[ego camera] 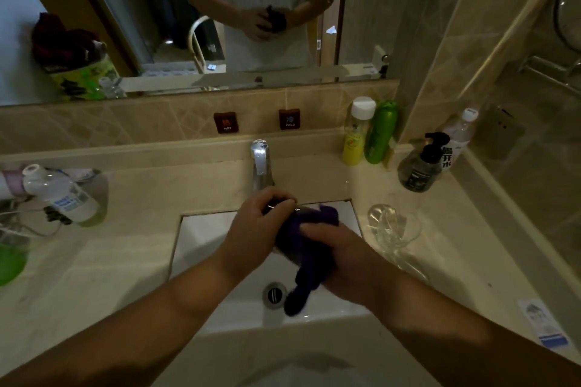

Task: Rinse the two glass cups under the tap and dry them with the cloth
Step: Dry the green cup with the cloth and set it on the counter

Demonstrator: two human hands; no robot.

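Over the white sink (201,239), my left hand (254,226) grips a glass cup (281,206), of which only a bit of rim shows between my fingers. My right hand (336,248) presses a dark purple cloth (306,248) around that cup; the cloth's tail hangs down toward the drain (274,294). The second glass cup (393,225) rests on the counter to the right of the sink, apart from both hands. The chrome tap (260,160) stands just behind my hands, and no water is visible.
Yellow and green bottles (367,132) and a black pump bottle (423,163) stand at the back right. A water bottle (59,195) lies on the left counter near a green cup (11,261). A paper leaflet (542,327) lies front right.
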